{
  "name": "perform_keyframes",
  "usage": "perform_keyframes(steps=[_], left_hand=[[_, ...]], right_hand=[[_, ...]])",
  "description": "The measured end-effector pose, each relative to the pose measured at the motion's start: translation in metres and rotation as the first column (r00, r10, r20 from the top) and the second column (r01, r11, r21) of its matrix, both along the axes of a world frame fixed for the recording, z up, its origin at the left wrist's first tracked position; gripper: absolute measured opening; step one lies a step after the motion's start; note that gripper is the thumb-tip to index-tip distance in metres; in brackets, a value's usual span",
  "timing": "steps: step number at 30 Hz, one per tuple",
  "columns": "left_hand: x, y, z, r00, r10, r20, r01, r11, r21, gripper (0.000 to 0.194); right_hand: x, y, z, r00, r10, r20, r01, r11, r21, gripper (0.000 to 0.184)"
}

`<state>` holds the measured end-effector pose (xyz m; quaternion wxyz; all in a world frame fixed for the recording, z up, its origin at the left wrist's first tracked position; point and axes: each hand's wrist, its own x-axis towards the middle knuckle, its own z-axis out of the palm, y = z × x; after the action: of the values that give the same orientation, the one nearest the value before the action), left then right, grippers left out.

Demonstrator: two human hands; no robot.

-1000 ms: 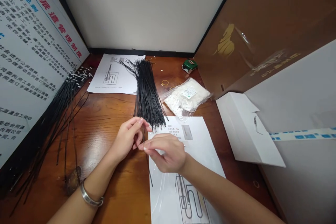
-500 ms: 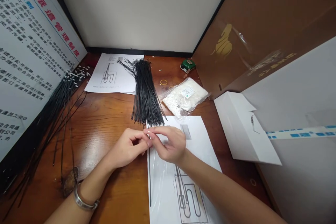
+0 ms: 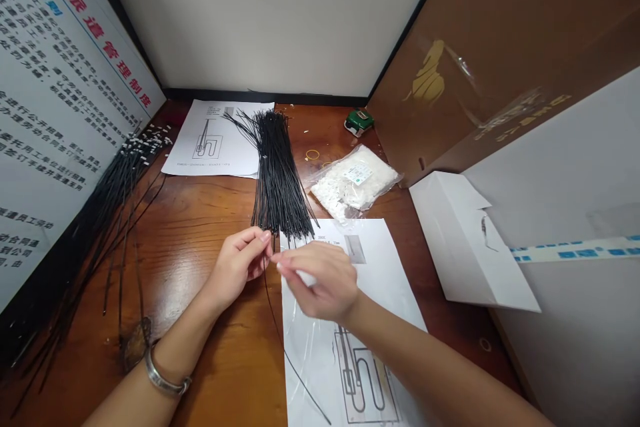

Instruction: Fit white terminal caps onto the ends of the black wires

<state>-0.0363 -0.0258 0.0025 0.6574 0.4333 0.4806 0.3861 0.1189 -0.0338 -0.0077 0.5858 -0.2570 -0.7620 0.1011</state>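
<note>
My left hand [image 3: 243, 260] is closed, thumb and fingers pinching a thin black wire [image 3: 275, 327]. From those fingers the wire hangs in a curve down over the wood and the printed sheet. Just right of it, my right hand [image 3: 320, 277] is closed in a pinch, its fingertips close to the left ones. Whatever the right fingertips hold, if anything, is too small to make out. Right beyond the hands lies a thick bundle of black wires [image 3: 280, 173]. Under the right forearm is a printed sheet with a line drawing [image 3: 310, 360].
A clear bag of small white pieces [image 3: 355, 180] lies beyond the right hand, near a green tape measure [image 3: 359, 122]. At left, more black wires with white ends [image 3: 145, 147] lean by a sign board. Another drawing sheet [image 3: 190, 147] and an open white box [image 3: 470, 247] flank the area.
My left hand has moved slightly left and the fingertips have drawn apart. The wire's lower end has swung right across the sheet. A small white piece showed at the right fingertips earlier.
</note>
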Motion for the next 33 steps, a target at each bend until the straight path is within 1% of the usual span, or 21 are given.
perform_keyframes(steps=[2,3,6,9,11,13,15,18,22,25,26,28,30,33], left_hand=[[-0.002,-0.001,-0.001,0.996,-0.086,-0.028,0.087,0.996,0.024,0.040],[-0.003,-0.002,-0.001,0.990,-0.133,-0.055,0.136,0.990,0.040,0.040],[-0.004,-0.003,0.002,0.965,-0.225,-0.133,0.235,0.970,0.063,0.041],[-0.003,-0.004,0.005,0.947,-0.269,-0.175,0.283,0.957,0.061,0.043],[-0.002,-0.004,0.005,0.938,-0.288,-0.195,0.305,0.950,0.066,0.044],[-0.002,-0.004,0.006,0.934,-0.294,-0.203,0.315,0.946,0.081,0.044],[-0.002,-0.004,0.007,0.932,-0.298,-0.205,0.323,0.941,0.103,0.044],[0.001,-0.004,0.009,0.924,-0.299,-0.239,0.334,0.935,0.122,0.039],[0.006,-0.006,0.011,0.893,-0.279,-0.352,0.342,0.931,0.127,0.035],[0.008,-0.007,0.010,0.889,-0.238,-0.390,0.321,0.933,0.163,0.028],[0.008,-0.007,0.009,0.902,-0.214,-0.375,0.296,0.939,0.177,0.025],[0.007,-0.006,0.006,0.943,-0.149,-0.299,0.213,0.958,0.194,0.027],[0.006,-0.004,0.004,0.975,-0.087,-0.205,0.125,0.976,0.180,0.033],[0.004,-0.002,0.002,0.993,-0.034,-0.111,0.048,0.990,0.129,0.043]], right_hand=[[0.003,0.004,0.001,0.995,-0.088,-0.042,0.088,0.996,-0.021,0.026],[0.004,0.006,0.001,0.993,-0.107,-0.055,0.106,0.994,-0.028,0.027],[0.005,0.009,-0.001,0.990,-0.124,-0.061,0.119,0.990,-0.073,0.025],[0.005,0.010,-0.002,0.987,-0.154,-0.047,0.144,0.973,-0.179,0.021],[0.005,0.011,-0.003,0.991,-0.130,-0.043,0.118,0.971,-0.209,0.020],[0.005,0.011,-0.003,0.996,-0.078,-0.047,0.067,0.978,-0.197,0.019],[0.006,0.011,-0.004,0.997,-0.063,-0.036,0.055,0.981,-0.185,0.018],[0.006,0.011,-0.005,0.991,-0.132,-0.019,0.127,0.977,-0.171,0.018],[0.008,0.010,-0.006,0.975,-0.218,-0.033,0.212,0.968,-0.131,0.019],[0.009,0.010,-0.005,0.970,-0.240,-0.027,0.237,0.966,-0.100,0.021],[0.009,0.010,-0.004,0.970,-0.243,-0.026,0.240,0.967,-0.086,0.021],[0.010,0.010,-0.003,0.971,-0.238,-0.025,0.237,0.970,-0.045,0.022],[0.009,0.009,-0.003,0.983,-0.181,-0.018,0.181,0.984,-0.002,0.024],[0.007,0.007,-0.005,0.999,-0.020,0.031,0.019,0.999,0.036,0.025]])
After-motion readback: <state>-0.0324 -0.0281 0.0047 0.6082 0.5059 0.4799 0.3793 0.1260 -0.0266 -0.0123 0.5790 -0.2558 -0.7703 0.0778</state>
